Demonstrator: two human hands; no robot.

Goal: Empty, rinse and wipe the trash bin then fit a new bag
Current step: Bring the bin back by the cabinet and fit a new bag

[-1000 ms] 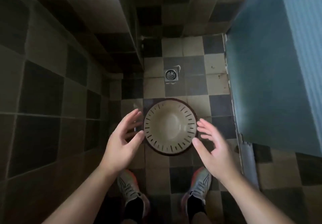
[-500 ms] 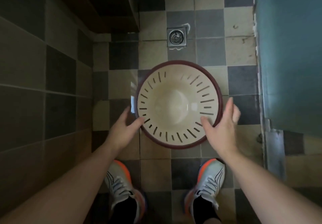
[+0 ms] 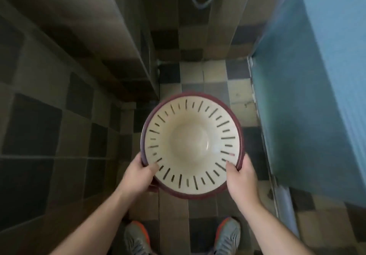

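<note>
Both hands' fingers (image 3: 247,160) hidden behind bin (image 3: 190,143) rim.

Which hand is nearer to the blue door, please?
The right hand: it grips the bin's rim on the side facing the blue door. The left hand grips the opposite rim, beside the tiled wall.

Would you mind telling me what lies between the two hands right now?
In the head view, the bin lies between them: the left hand and the right hand each grip its dark red rim at the near edge.
</note>
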